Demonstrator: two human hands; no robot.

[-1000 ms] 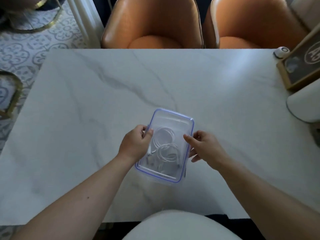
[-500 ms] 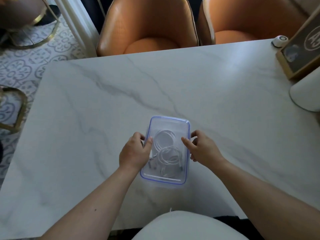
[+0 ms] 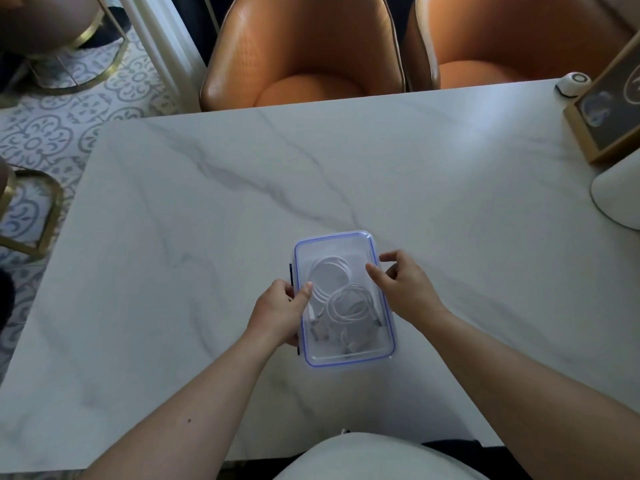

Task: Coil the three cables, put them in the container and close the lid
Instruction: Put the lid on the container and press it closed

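Observation:
A clear rectangular container point(image 3: 346, 355) with a blue-rimmed lid point(image 3: 334, 249) lies on the white marble table point(image 3: 207, 271). Coiled white cables point(image 3: 341, 299) show through the lid. My left hand point(image 3: 277, 311) grips the container's left edge, thumb on top of the lid. My right hand point(image 3: 401, 287) is at the right edge, its thumb resting on the lid and the fingers curled by the side. A dark strip shows along the container's left side by my left hand.
Two orange chairs point(image 3: 304, 57) stand at the table's far side. At the far right are a framed sign point(image 3: 613, 109), a small white round device point(image 3: 573, 83) and a white rounded object point(image 3: 620, 199). A gold-framed stool point(image 3: 31, 209) stands left of the table.
The container has turned from a slanted position to nearly straight. Both hands stayed at its sides, and the right hand's fingers have loosened a little.

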